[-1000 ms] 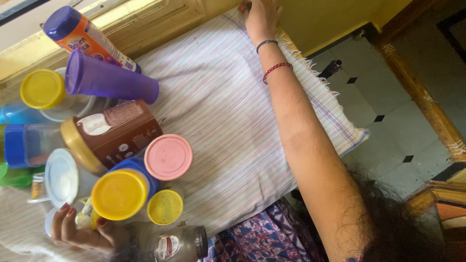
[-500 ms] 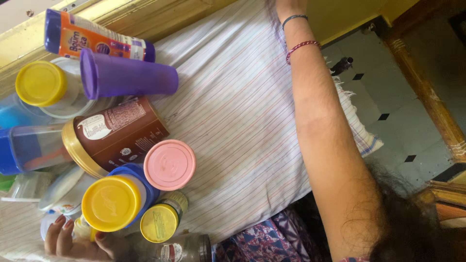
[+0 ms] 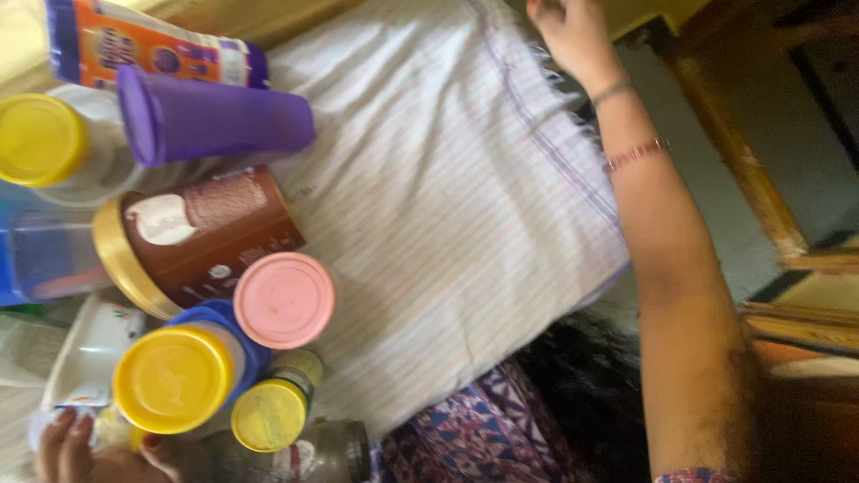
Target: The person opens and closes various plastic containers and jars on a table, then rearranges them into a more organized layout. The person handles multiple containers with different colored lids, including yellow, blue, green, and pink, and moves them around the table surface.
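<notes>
Right hand point(image 3: 573, 36) was seen at the far edge of the striped cloth point(image 3: 465, 206), its arm stretched out along the cloth's fringed side. The fingertips were cut off by the top of the view, so it could not be told whether they were spread, pressed together or pinching the cloth. Left hand point(image 3: 76, 452) was seen low at the near corner, its fingers curled over a small pale container point(image 3: 45, 425); whether that container was truly gripped could not be made out.

The cloth was laid out flat, with few wrinkles, and most of its surface was bare. The containers were crowded at one end: an orange-and-blue bottle point(image 3: 152, 49) and a purple tumbler point(image 3: 215, 116) lying on their sides, a brown jar point(image 3: 210, 233) tipped beside them, a pink lid point(image 3: 284, 300) touching the brown jar, a yellow-lidded blue jar point(image 3: 174, 380) and a small yellow-capped bottle point(image 3: 268, 414) just beside it. None of them was set out on the bare stretch.

Open room was left across the cloth's middle. Beyond the fringed edge the surface dropped away, with a wooden frame point(image 3: 743, 161) near the right arm.
</notes>
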